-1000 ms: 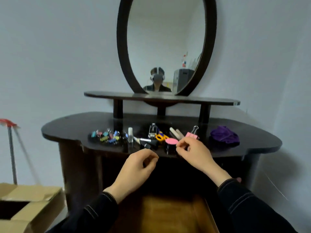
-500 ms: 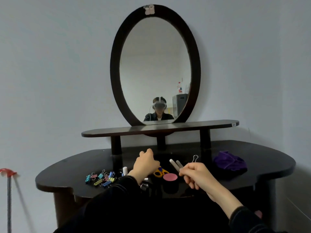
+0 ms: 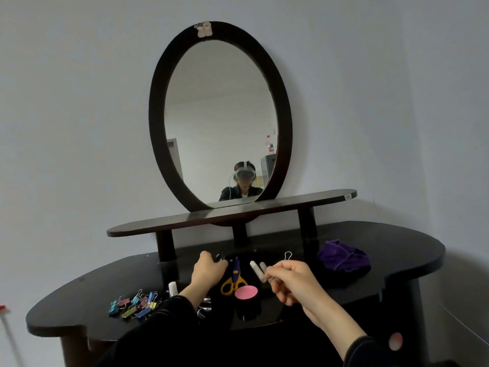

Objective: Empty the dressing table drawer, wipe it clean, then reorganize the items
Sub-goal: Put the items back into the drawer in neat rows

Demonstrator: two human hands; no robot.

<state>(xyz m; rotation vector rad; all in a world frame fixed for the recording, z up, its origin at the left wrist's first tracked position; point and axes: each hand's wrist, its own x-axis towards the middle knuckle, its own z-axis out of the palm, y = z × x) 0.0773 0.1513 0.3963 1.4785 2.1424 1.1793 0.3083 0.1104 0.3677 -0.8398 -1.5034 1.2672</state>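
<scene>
The dark dressing table [image 3: 397,260] carries the drawer's items; the drawer itself is out of view. My left hand [image 3: 207,272] reaches to the back of the table, fingers curled around a small dark glossy bottle [image 3: 220,257]. My right hand [image 3: 293,280] hovers with thumb and fingers pinched at the near ends of two white tubes [image 3: 257,270]; whether it grips anything is unclear. A binder clip's wire loop [image 3: 288,255] sticks up behind that hand. Between the hands lie yellow-handled scissors [image 3: 234,280] and a black jar with a pink lid [image 3: 246,293].
Several coloured binder clips [image 3: 135,305] and a small white-capped bottle [image 3: 172,287] lie front left. A purple cloth [image 3: 344,256] is bunched at the right. A raised shelf [image 3: 330,198] and an oval mirror [image 3: 221,115] stand behind. A pink knob [image 3: 395,341] shows low right.
The view has tilted up, so the open drawer and cardboard box dropped out of sight. My left hand moved forward from the table's front edge to the small dark bottle.
</scene>
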